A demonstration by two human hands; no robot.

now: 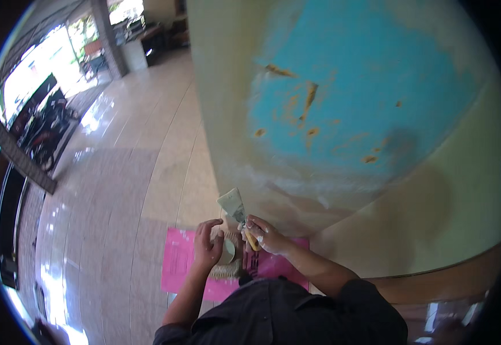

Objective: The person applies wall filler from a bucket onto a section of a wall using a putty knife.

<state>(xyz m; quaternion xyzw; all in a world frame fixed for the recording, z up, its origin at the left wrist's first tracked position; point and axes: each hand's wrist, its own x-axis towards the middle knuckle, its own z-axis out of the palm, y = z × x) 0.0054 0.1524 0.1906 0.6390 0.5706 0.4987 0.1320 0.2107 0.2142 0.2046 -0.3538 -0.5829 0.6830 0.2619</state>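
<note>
My right hand [268, 236] is closed around the yellow handle of a putty knife [233, 206]. Its broad blade points up and to the left, smeared with pale paste. White smudges mark the fingers. To the left, my left hand [207, 244] has thumb and fingers apart, with nothing visible between them. Just right of its thumb is a round pale container [227, 252]; whether they touch I cannot tell. In front of me stands a wall with a blue patch [354, 86] that has several brown gouges and scrapes.
A pink printed sheet [177, 259] lies on the glossy tiled floor [112, 218] below my hands. Brown skirting [434, 282] runs along the wall's foot at the right. Motorcycles [46, 135] and a pillar [108, 40] stand farther off at the left.
</note>
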